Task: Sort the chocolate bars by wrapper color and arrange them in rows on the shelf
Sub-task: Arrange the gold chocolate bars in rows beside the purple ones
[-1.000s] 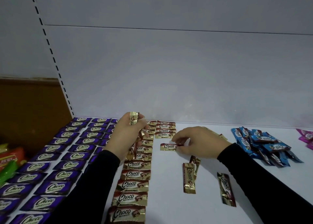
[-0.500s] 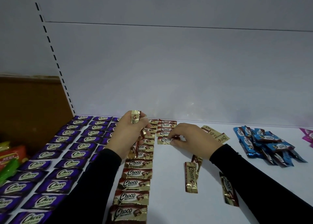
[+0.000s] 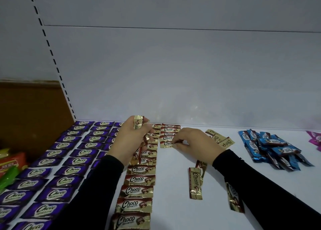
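- White shelf (image 3: 173, 186) boarding is filling the lower half of the frame, with a pale back panel rising behind it.
- Purple bars (image 3: 57, 162) are lying in finished rows at lower left; a full gold column (image 3: 139, 181) is running down the centre.
- The left hand (image 3: 133, 139) is gripping a bunch of spare gold bars (image 3: 138, 123) upright, fingers curled round them, above the top of that column.
- The right hand (image 3: 192, 141) is pinching the fifth gold bar (image 3: 166, 143) flat at the foot of a short second column, centre frame.
- Loose gold bars (image 3: 195, 184) are waiting at lower centre and behind the right hand; a blue heap (image 3: 271, 148) is sitting at right, pink wrappers (image 3: 314, 139) at the far right edge.
- Risks, as I judge them: the right sleeve (image 3: 246, 177) is hanging over the loose bars and could drag them; the placed bar could end up crooked or overlapping its neighbour; the left hand's bunch could slip onto the finished column below.
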### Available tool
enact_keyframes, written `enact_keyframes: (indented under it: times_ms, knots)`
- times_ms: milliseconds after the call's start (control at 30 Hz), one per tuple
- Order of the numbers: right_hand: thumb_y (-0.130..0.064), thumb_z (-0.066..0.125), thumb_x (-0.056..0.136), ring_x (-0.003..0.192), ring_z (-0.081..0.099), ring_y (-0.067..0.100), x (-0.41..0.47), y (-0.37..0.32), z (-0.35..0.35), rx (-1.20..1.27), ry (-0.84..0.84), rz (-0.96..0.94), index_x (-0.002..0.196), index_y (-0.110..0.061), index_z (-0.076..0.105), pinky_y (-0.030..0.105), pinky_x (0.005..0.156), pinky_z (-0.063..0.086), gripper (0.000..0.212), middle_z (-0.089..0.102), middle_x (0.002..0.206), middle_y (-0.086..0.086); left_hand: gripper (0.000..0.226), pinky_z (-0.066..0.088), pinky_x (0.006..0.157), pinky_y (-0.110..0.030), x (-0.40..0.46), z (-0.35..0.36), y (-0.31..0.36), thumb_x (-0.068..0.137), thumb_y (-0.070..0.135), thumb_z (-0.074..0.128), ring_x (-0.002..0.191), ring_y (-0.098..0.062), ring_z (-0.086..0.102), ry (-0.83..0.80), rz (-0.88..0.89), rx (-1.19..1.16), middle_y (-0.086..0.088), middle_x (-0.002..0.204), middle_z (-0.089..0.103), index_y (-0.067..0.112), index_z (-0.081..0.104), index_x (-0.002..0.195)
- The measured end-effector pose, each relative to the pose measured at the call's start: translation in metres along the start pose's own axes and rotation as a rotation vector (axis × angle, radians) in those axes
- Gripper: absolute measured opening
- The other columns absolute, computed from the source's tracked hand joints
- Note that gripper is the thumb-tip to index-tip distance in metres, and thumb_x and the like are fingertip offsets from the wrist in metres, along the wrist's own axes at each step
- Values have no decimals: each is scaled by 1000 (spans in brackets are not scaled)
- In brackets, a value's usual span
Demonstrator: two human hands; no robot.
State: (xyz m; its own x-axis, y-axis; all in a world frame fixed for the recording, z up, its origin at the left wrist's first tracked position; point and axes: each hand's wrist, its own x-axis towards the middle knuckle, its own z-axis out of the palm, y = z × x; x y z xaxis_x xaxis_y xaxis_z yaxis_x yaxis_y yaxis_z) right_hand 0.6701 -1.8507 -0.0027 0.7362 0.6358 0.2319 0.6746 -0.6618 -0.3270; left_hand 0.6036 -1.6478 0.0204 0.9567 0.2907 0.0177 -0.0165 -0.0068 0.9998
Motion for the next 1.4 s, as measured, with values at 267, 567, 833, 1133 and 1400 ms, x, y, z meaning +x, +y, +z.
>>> enact_keyframes:
  times_ms: [267,567,833,1133,1400]
  knots:
    - [-34,61,95,95,56,4,-1,-2,-2,31,42,44,108,-23,72,21,85,44,20,65,104,-10,8,44,45,-24,2,1,0,99,18,59,70,-16,66,-12,-67,-23,-6,87,73,18,61,107]
    - [-44,69,87,84,70,3,-7,-48,-14,644,120,200,98,-26,71,26,81,57,21,74,90,-10,18,40,37,-24,-1,13,2,95,16,56,55,-20,58,-104,-199,-271,-9,70,63,5,62,107]
    - [-37,73,85,69,70,10,-6,-59,-6,742,116,356,96,-23,60,26,66,53,22,74,79,1,30,37,41,-25,-9,22,1,96,27,50,48,-19,56,-165,-194,-131,-9,65,65,6,64,111]
    - [-12,77,82,69,68,15,-7,-60,-13,1061,11,432,110,-8,56,19,59,49,35,71,81,8,16,41,43,-23,-9,23,0,99,18,52,68,-19,61,-203,-76,102,-8,97,65,24,58,113]
    - [-26,86,73,57,56,0,-10,-67,-11,834,-11,358,110,-16,54,14,56,42,51,64,73,-3,14,45,41,-25,-11,24,1,102,23,53,57,-12,64,-225,-84,-12,-8,94,65,18,57,114]
